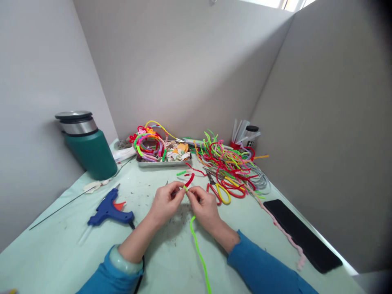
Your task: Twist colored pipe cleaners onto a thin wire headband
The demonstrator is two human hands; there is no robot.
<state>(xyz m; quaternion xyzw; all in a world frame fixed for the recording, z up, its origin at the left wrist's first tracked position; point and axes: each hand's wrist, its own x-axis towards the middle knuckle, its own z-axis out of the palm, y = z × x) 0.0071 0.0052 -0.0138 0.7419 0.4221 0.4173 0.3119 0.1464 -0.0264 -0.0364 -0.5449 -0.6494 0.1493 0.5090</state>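
While scanning from the left, met first a green flask (88, 151) with a steel lid, upright near the wall, then a blue glue gun (110, 209) lying on its side on the table (61, 253). Found the left hand (165, 202) next, closed in a thumb-and-forefinger pinch on the top end of a green pipe cleaner (199, 253). Found the right hand (205, 206) just beside it, fingertips pinched on that same end, the two hands nearly touching. Seemed to meet a short red piece (190, 179) at that tip, though too small to tell whether joined or merely behind. Ran lengthwise from the fingers back toward the body, gently curved, with the free length resting on the table between the forearms and the near end leaving the picture at the bottom. Judged very light, fuzzy and soft outside, probably with a wire core that bends easily and keeps its bend. Judged neither slippery nor fragile, but apt to kink. Best held between fingertips close to the spot being worked. Saw behind the hands a metal tray (162, 163) of bits, then a tangled pile of pipe cleaners (229, 167), scissors (220, 194) in front of it, and far right a black phone (301, 234).
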